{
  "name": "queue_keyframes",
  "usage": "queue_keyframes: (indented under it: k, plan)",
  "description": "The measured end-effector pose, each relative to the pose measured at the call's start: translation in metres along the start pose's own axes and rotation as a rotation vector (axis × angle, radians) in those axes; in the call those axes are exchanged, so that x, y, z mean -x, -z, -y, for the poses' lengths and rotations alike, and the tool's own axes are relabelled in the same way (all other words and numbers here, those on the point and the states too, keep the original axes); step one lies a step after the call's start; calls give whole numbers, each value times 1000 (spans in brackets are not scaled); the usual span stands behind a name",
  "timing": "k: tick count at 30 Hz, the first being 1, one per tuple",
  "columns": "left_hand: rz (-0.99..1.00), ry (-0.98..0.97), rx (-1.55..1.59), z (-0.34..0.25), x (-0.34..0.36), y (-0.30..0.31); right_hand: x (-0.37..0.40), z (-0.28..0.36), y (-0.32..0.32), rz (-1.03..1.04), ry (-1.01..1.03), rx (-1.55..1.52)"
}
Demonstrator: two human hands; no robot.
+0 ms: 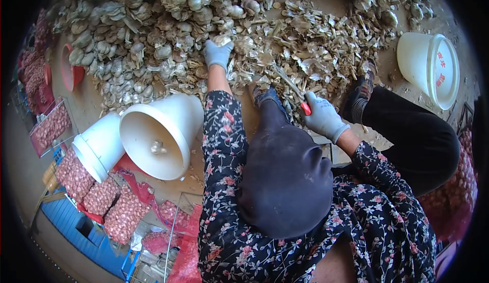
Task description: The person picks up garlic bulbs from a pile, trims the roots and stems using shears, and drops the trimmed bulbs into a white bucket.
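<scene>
My left hand [218,55], in a grey glove, reaches forward to the edge of the garlic pile. Its thumb and fingers close round a pale garlic bulb [222,40]. Nearer to me on the right, my right hand [324,117], gloved too, is wrapped round the red handle of pruning shears [289,81]. Their metal blades point forward and left over loose garlic skins [326,44]. Many whole garlic bulbs with dry stalks [163,51] lie heaped ahead and to the left.
A white bucket [181,130] by my left arm leans with its mouth towards me, one bulb inside. Beside it is another white bucket [97,143]; a third lidded bucket [407,59] stands right. Net sacks of garlic [125,214] and a red basin [69,69] are left.
</scene>
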State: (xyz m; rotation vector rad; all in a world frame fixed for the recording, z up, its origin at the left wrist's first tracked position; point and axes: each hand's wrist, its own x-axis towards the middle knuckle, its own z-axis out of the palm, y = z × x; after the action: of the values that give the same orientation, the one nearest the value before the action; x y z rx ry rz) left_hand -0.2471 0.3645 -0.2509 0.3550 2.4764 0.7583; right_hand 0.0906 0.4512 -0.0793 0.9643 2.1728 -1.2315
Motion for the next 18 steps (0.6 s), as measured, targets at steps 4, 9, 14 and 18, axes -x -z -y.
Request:
queue_keyframes:
  k: [4, 9, 14, 18]
  plan:
    - [140, -250, 600, -43, 71, 28, -7, 12, 9, -147, 90, 186]
    - [143, -436, 318, -81, 162, 79, -1, 40, 22, -381, 248, 365]
    - [12, -519, 306, -111, 213, 93, 23, 64, 23, -480, 312, 465]
    - [-140, -566, 153, -112, 226, 98, 42, 73, 18, -464, 278, 512]
